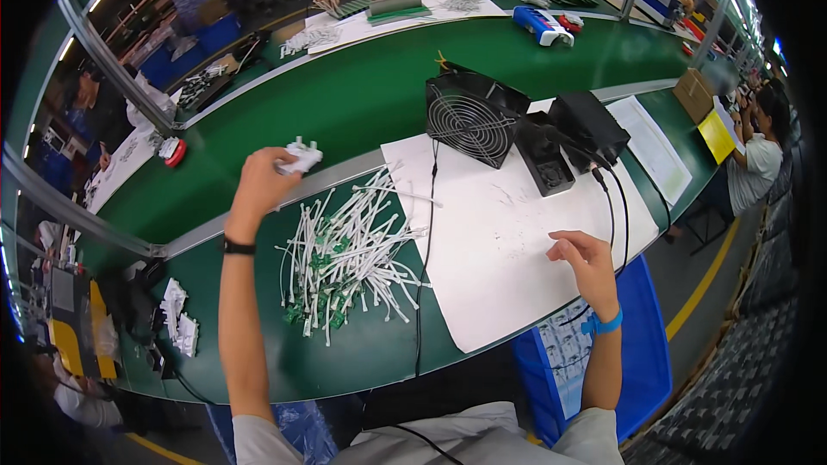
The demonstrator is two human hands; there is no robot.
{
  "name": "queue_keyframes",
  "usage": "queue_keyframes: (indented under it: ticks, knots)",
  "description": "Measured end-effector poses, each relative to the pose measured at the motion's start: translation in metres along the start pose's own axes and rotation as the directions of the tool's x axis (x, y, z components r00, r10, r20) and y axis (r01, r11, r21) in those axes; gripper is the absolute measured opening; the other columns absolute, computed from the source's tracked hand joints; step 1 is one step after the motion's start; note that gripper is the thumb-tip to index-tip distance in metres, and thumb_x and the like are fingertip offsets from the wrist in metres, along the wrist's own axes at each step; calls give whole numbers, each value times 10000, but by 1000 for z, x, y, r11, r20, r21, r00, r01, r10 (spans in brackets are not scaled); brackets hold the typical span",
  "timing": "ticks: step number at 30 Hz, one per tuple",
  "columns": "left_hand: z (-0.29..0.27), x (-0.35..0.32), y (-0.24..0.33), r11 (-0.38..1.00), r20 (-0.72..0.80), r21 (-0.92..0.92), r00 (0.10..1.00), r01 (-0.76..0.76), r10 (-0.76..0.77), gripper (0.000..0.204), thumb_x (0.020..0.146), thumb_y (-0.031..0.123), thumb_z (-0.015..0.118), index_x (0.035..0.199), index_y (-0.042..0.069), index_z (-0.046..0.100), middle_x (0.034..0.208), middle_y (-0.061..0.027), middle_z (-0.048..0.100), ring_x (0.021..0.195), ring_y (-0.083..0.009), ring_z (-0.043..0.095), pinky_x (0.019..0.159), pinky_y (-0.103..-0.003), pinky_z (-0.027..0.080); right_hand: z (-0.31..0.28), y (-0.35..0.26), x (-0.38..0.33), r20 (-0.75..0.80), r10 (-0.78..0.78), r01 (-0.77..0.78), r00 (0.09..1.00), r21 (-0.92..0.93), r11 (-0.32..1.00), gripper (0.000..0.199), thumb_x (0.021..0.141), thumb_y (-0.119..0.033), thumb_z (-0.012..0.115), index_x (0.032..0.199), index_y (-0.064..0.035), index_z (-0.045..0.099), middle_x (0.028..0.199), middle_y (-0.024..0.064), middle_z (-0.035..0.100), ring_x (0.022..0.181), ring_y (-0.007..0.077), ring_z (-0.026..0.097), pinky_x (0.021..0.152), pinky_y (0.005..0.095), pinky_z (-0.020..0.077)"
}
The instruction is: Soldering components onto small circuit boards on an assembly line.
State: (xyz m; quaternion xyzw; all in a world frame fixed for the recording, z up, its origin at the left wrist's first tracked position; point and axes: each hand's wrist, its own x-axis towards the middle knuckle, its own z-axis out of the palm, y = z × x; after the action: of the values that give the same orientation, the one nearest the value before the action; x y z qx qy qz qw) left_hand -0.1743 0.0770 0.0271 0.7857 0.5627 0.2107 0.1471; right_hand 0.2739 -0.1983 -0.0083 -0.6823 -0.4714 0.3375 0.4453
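Observation:
My left hand (260, 182) reaches over the far rail of the bench, its fingers closed on a small white plastic part (303, 158) with stubby projections. Below it, on the green bench top, lies a heap of white cables (353, 250) with small green circuit boards (320, 271) among them. My right hand (588, 269) hovers above the right side of a white sheet (482, 275), its fingers loosely bent and apart, with nothing in it. Similar white plastic parts (179, 319) rest on the bench left of my left forearm.
A black fan with a wire guard (469, 125) and a black stand-like device (544, 155) stand on the sheet's far side, with cords trailing. A blue bin (642, 344) sits below the bench at right. Across the green belt (362, 116), a person works at another bench.

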Motion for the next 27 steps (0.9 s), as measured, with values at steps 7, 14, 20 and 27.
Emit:
queue_keyframes:
  ticks: [7,14,20,27]
  knots:
    - [29,5,-116,807,-334,451,911,381,-243,854,896,579,657,1467,-16,435,1502,-354,387,1406,-493,365,1153,-647,250,12,5,-4,35,-42,41,999,32,999,230,969,-114,603,1083,53,713,861,115,735,853,175,704,835,299,530]
    - [-1,-76,-76,802,-52,564,978,197,-203,743,881,553,670,1368,4,555,1386,-238,560,1325,-398,492,1188,-595,239,67,-38,13,248,-259,264,934,12,964,204,938,-94,638,1077,33,717,932,142,742,873,195,714,836,298,527]
    - [-44,-155,-68,797,-64,567,976,209,-210,750,866,522,706,1368,-14,556,1327,-230,609,1303,-383,521,1200,-545,251,150,-75,52,491,-541,665,683,-114,738,250,882,-107,706,1110,-13,672,1013,134,641,972,318,627,866,376,507]
    - [-85,-217,-147,537,-245,639,807,551,-537,794,872,551,698,1424,14,506,1498,-295,446,1335,-432,471,1142,-557,329,257,-71,117,519,-734,899,438,-261,352,418,806,44,588,1221,7,605,1248,166,617,1175,353,560,1026,436,442]
